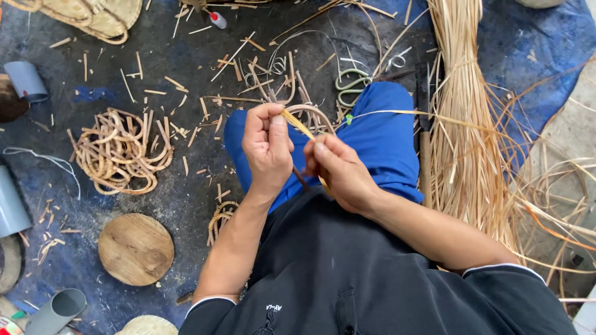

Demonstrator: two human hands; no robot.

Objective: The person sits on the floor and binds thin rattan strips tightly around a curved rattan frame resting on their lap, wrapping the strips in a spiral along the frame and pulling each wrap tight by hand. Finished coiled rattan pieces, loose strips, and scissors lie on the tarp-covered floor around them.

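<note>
Left hand (267, 149) pinched shut on curved cane loop (310, 111), thumb on top; right hand (338, 170) just beside, fingers closed on thin yellow strip (298, 126) crossing between both grips; scissors (351, 85) beyond hands; coil pile (121, 152) well left

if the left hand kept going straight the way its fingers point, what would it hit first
Probably the curved cane loop just beyond the left hand, which grips a flat yellow strip. Past that lie cane offcuts on the floor, though depth is unclear.
</note>
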